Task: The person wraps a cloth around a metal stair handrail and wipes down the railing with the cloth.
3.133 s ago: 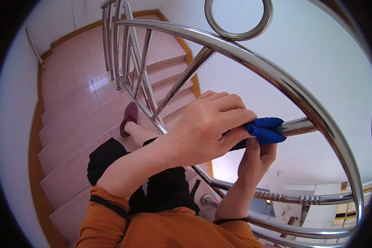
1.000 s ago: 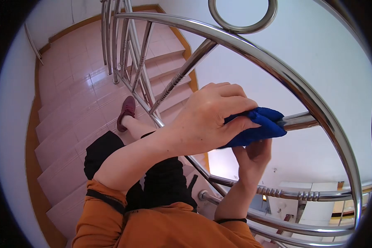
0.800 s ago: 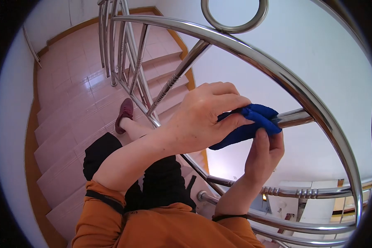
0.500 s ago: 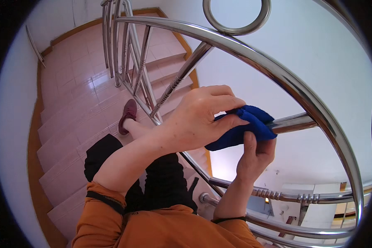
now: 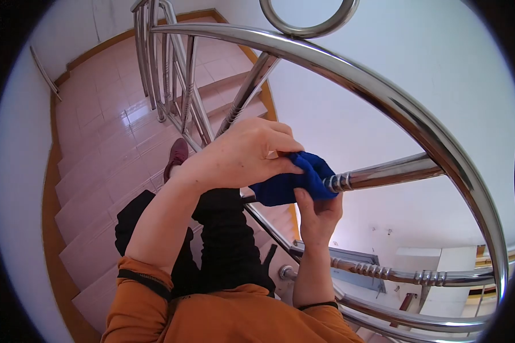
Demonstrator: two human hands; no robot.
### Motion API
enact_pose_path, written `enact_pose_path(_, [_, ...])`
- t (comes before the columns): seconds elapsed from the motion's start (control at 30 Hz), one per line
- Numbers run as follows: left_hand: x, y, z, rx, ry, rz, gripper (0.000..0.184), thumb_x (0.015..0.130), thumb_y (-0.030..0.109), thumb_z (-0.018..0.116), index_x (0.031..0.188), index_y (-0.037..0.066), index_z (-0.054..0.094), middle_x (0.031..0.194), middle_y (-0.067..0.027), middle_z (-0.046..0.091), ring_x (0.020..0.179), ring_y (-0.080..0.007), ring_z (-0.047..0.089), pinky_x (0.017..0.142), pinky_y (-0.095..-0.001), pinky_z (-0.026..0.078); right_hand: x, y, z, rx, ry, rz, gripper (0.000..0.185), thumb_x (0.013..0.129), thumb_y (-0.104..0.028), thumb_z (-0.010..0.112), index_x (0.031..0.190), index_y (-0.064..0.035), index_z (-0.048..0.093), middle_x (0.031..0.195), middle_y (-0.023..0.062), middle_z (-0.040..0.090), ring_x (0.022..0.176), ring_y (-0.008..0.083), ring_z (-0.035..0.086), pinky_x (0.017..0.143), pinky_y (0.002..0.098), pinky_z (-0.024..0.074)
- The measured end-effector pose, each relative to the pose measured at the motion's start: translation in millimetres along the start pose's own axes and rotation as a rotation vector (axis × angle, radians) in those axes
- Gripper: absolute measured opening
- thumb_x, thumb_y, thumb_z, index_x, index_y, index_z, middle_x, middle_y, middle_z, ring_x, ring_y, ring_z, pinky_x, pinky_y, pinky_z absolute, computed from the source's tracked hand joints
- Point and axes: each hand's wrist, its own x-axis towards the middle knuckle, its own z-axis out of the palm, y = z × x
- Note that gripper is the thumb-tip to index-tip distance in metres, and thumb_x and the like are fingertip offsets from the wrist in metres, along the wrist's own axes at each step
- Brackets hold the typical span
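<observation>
A blue cloth [image 5: 303,182] is wrapped around a shiny metal baluster [image 5: 389,173] of the stair railing. My left hand [image 5: 257,150] pinches the cloth's upper edge between thumb and fingers. From below, my right hand [image 5: 319,214] grips the same cloth around the bar, its thumb on the near side and its fingers partly hidden behind. Ribbed rings on the baluster show just right of the cloth. Above both hands curves the thick metal handrail [image 5: 349,74].
Pink tiled steps [image 5: 114,154] run along the left, with a maroon shoe [image 5: 178,153] standing on one. A metal ring [image 5: 312,26] tops the handrail. More balusters [image 5: 246,88] stand ahead. Beyond the railing, a lower level shows at bottom right.
Both hands and the blue cloth have slid along the baluster, down and to the left in view. The bar's ribbed rings are now uncovered. The camera view has shifted slightly.
</observation>
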Motion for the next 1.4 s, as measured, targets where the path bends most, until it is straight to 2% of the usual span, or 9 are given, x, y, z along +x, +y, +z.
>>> enact_pose_path(0.2, [-2.1, -4.9, -1.9, 0.067, -0.115, -0.033, 0.017, 0.076, 0.006, 0.071, 0.091, -0.001, 0.067, 0.079, -0.0104, 0.061, 0.071, -0.0230, 0.059, 0.064, -0.0322, 0.048, -1.5, 6.3, -5.1, 0.095, -0.109, 0.231, 0.044, 0.076, -0.002, 0.074, 0.116, 0.0010, 0.055, 0.105, 0.0074, 0.063, 0.097, 0.0151, 0.059, 0.088, 0.0285, 0.0452])
enact_pose_path(0.3, [-1.4, -6.4, -2.3, 0.057, -0.119, -0.022, 0.018, 0.076, 0.006, 0.071, 0.092, -0.001, 0.066, 0.079, -0.0102, 0.061, 0.071, -0.0232, 0.059, 0.064, -0.0322, 0.048, -3.7, 18.8, -8.6, -0.274, -0.378, 0.307, 0.051, 0.076, 0.004, 0.070, 0.122, 0.0023, 0.050, 0.114, 0.0086, 0.059, 0.105, 0.0163, 0.056, 0.094, 0.0305, 0.0442])
enact_pose_path(0.5, [-1.1, -10.7, -1.2, 0.067, -0.141, -0.057, 0.018, 0.076, 0.006, 0.070, 0.093, 0.000, 0.067, 0.080, -0.0101, 0.061, 0.074, -0.0229, 0.058, 0.068, -0.0333, 0.047, -12.6, 67.1, -4.5, -0.089, -0.342, 0.339, 0.058, 0.075, 0.001, 0.074, 0.125, 0.0015, 0.045, 0.118, 0.0094, 0.057, 0.109, 0.0182, 0.056, 0.095, 0.0325, 0.0446])
enact_pose_path(0.73, [-3.9, -22.2, 1.3, 0.144, -0.275, -0.198, 0.021, 0.075, 0.009, 0.071, 0.094, 0.002, 0.068, 0.078, -0.0100, 0.060, 0.076, -0.0262, 0.057, 0.071, -0.0344, 0.046, -22.8, 95.1, -2.0, -0.249, -0.366, 0.259, 0.058, 0.076, 0.001, 0.073, 0.126, 0.0020, 0.044, 0.117, 0.0104, 0.057, 0.108, 0.0190, 0.056, 0.093, 0.0328, 0.0465])
enact_pose_path(0.93, [-4.9, -22.8, 5.2, 0.202, -0.230, -0.124, 0.020, 0.074, 0.009, 0.070, 0.092, 0.002, 0.067, 0.077, -0.0103, 0.059, 0.077, -0.0273, 0.057, 0.071, -0.0356, 0.045, -22.0, 97.8, -0.8, -0.296, -0.348, 0.248, 0.062, 0.075, 0.003, 0.073, 0.128, 0.0014, 0.041, 0.120, 0.0105, 0.055, 0.109, 0.0197, 0.056, 0.092, 0.0330, 0.0469])
enact_pose_path(1.03, [-3.9, -20.8, 6.8, 0.126, -0.144, -0.028, 0.019, 0.073, 0.007, 0.071, 0.091, 0.000, 0.066, 0.077, -0.0110, 0.058, 0.076, -0.0274, 0.057, 0.069, -0.0356, 0.045, -20.1, 84.7, 1.9, -0.151, -0.212, 0.233, 0.051, 0.071, -0.004, 0.078, 0.115, 0.0006, 0.053, 0.107, 0.0097, 0.061, 0.097, 0.0184, 0.059, 0.085, 0.0323, 0.0471])
enact_pose_path(1.1, [-2.1, -15.3, 5.7, 0.054, -0.086, 0.000, 0.020, 0.072, 0.005, 0.071, 0.090, -0.001, 0.065, 0.078, -0.0115, 0.059, 0.075, -0.0273, 0.057, 0.067, -0.0349, 0.046, -16.3, 76.5, -3.7, -0.254, -0.291, 0.244, 0.064, 0.074, 0.004, 0.073, 0.129, 0.0014, 0.040, 0.120, 0.0102, 0.055, 0.110, 0.0194, 0.055, 0.092, 0.0334, 0.0466])
enact_pose_path(1.23, [-1.2, -4.2, 3.6, 0.035, 0.013, 0.073, 0.021, 0.072, 0.004, 0.072, 0.090, -0.001, 0.065, 0.079, -0.0109, 0.059, 0.074, -0.0261, 0.057, 0.065, -0.0332, 0.046, -5.4, 37.7, -1.7, -0.164, -0.258, 0.303, 0.063, 0.073, 0.004, 0.073, 0.127, 0.0030, 0.042, 0.119, 0.0109, 0.055, 0.109, 0.0197, 0.055, 0.092, 0.0337, 0.0465])
enact_pose_path(1.4, [-1.3, 12.7, 1.2, -0.003, 0.154, 0.192, 0.023, 0.072, 0.002, 0.071, 0.094, 0.000, 0.066, 0.081, -0.0088, 0.059, 0.074, -0.0235, 0.057, 0.064, -0.0314, 0.047, 0.1, -1.1, -2.9, -0.085, -0.155, 0.296, 0.046, 0.071, 0.006, 0.073, 0.114, 0.0027, 0.057, 0.109, 0.0103, 0.063, 0.100, 0.0180, 0.060, 0.089, 0.0311, 0.0476])
